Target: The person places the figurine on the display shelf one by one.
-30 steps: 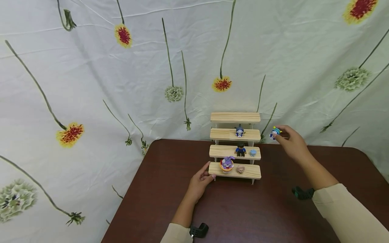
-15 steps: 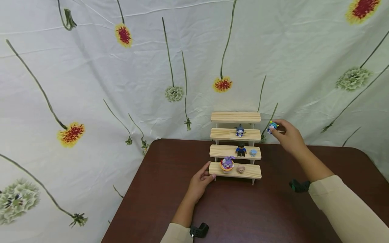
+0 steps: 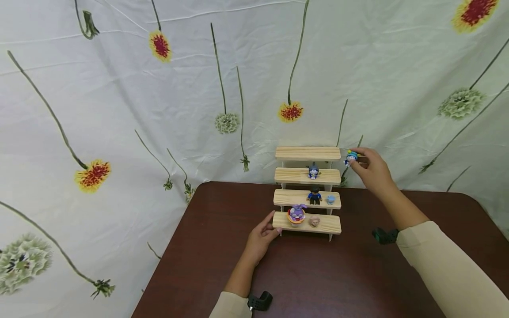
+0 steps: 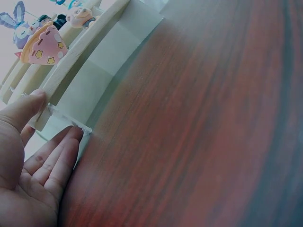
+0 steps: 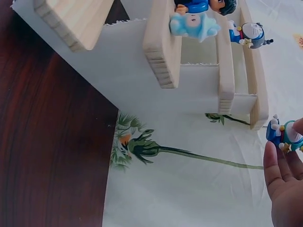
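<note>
A wooden tiered display stand (image 3: 308, 153) has several steps with small figures. My left hand (image 3: 259, 241) holds the left end of its lowest step, thumb (image 4: 35, 101) against the wood and the other fingers beside the clear support. My right hand (image 3: 375, 172) pinches a small blue-and-white figurine (image 3: 351, 157) with a teal hat and yellow tips, apart from the stand, right of its top step. In the right wrist view this figurine (image 5: 284, 135) is partly covered by fingers. A grey-hatted figurine (image 3: 313, 171) sits on the second step from the top.
A dark-haired toy figure (image 3: 314, 196) and a light blue figure (image 3: 331, 200) share the third step. On the lowest are a purple rabbit figure (image 3: 296, 213) and a pinkish figure (image 3: 314, 221). Behind the dark brown table (image 3: 318, 278) hangs a flowered cloth (image 3: 191, 88).
My right hand has moved up and to the left with the figurine, from right of the second step to near the height of the top step. My left hand stays in place.
</note>
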`<move>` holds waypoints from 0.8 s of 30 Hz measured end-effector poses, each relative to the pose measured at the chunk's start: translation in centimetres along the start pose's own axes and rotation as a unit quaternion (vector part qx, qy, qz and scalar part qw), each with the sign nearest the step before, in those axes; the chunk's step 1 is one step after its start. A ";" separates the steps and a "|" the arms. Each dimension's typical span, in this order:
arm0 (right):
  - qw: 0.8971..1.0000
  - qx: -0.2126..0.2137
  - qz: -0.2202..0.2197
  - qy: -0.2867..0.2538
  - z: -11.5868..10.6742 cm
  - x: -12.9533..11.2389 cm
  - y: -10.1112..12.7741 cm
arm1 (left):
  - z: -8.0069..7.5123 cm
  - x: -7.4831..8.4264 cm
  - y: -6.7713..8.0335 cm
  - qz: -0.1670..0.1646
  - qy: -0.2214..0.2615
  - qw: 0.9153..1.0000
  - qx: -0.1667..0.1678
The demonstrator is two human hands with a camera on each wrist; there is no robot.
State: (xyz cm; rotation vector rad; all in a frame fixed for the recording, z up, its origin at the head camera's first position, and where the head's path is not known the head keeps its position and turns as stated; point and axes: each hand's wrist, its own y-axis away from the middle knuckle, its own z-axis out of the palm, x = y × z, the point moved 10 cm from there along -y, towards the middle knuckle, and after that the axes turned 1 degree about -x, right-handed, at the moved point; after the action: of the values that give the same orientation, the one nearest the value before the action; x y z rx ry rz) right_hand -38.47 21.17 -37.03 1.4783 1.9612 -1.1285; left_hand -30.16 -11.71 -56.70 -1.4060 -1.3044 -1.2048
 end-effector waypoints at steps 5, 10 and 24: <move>1.000 0.003 0.004 -0.009 0.1 -0.3 -0.5 | 0.0 -0.1 0.0 -0.003 -0.001 1.000 0.001; 1.000 0.005 0.008 -0.002 0.3 -0.8 -1.0 | 0.0 -0.1 0.0 -0.003 0.001 1.000 0.001; 1.000 -0.001 -0.004 0.004 1.4 -1.8 -2.2 | 0.0 0.1 0.0 0.005 -0.002 1.000 0.001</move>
State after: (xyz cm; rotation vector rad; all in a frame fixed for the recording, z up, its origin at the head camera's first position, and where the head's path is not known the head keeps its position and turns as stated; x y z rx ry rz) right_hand -40.12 18.72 -35.71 1.4779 1.9753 -1.1244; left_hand -30.20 -11.69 -56.60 -1.4141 -1.2994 -1.1944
